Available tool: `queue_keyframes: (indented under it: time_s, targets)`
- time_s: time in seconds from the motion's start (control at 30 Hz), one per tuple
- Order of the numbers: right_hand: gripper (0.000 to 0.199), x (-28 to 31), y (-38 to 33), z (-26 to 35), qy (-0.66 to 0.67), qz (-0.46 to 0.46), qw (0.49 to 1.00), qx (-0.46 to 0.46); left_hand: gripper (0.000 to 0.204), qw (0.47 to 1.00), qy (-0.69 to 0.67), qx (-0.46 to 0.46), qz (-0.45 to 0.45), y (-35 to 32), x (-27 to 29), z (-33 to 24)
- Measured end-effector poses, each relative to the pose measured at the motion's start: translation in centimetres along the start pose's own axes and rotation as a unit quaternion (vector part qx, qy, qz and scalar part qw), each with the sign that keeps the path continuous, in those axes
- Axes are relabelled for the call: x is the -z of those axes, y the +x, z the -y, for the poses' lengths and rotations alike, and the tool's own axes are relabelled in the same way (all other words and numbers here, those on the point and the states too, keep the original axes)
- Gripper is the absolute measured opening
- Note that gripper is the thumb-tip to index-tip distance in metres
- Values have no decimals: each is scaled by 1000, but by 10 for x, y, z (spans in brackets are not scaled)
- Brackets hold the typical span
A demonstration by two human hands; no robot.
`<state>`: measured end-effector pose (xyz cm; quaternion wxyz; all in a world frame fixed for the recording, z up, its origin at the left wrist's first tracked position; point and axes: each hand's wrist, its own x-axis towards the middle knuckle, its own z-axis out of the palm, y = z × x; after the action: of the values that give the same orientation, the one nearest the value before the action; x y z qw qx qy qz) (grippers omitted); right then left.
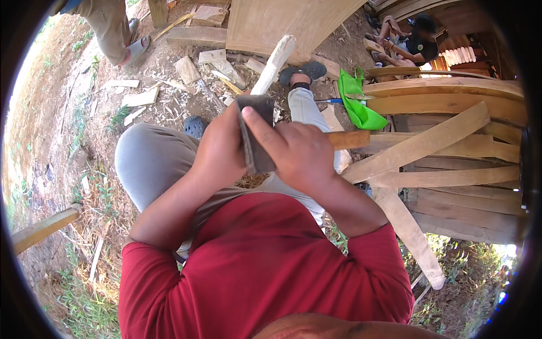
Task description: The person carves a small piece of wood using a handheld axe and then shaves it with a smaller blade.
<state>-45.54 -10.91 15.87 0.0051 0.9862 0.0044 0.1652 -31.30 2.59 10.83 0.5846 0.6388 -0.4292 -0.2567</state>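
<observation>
Bare skin blurs along the bottom edge, nearest the camera, below the red shirt (254, 260) of a seated person.

At far left, one wooden beam (45, 229) juts in. Above it stands one co-worker (110, 31), only trousers and sandalled feet showing. Several offcuts (141, 97), too scattered to count surely, lie among shavings on bare ground. The seated person's left knee (141, 164), in grey trousers, is bent.

At centre are the person's two hands, close together. The left hand (220, 144) is partly behind one dark-headed tool (258, 150); its fingers are hidden, so whether they grip cannot be told. One pale stick (274, 65) rises just beyond both hands, its long axis pointing away from the body and leaning right; the left hand is nearer to it. The tool's head stands before the stick's lower end. The right hand (302, 150) is curled over the tool, index finger extended along the dark face, and one wooden handle (350, 139) sticks out rightward.

Beyond the right shoe lies one green bag (358, 104). Farther right, three long loose boards (418, 144) slant across a plank structure; one more person (415, 45) sits behind.
</observation>
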Motion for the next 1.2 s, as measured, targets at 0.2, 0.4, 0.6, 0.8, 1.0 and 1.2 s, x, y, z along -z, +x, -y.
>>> queue_keyframes:
  time_s: [0.2,0.4,0.6,0.8,1.0,1.2]
  targets:
    - [67,2,3,0,17,-20,1000,-13,52,1000,-17,2,14,3,2,-15]
    - [69,5,5,-5,-2,-21,1000,9,49,997,-66,42,-1,-1,1,0]
    - [67,-2,4,-6,20,-61,998,5,55,994,-78,72,34,3,3,-8]
    - [67,4,2,-14,-26,-13,999,28,50,999,-20,10,-46,-1,0,-6]
    - [66,12,0,-6,-44,-5,998,50,50,993,-109,-33,-38,-7,-10,2]
    - [64,15,-2,-11,-23,-19,999,37,47,997,-78,4,2,-4,-5,-10]
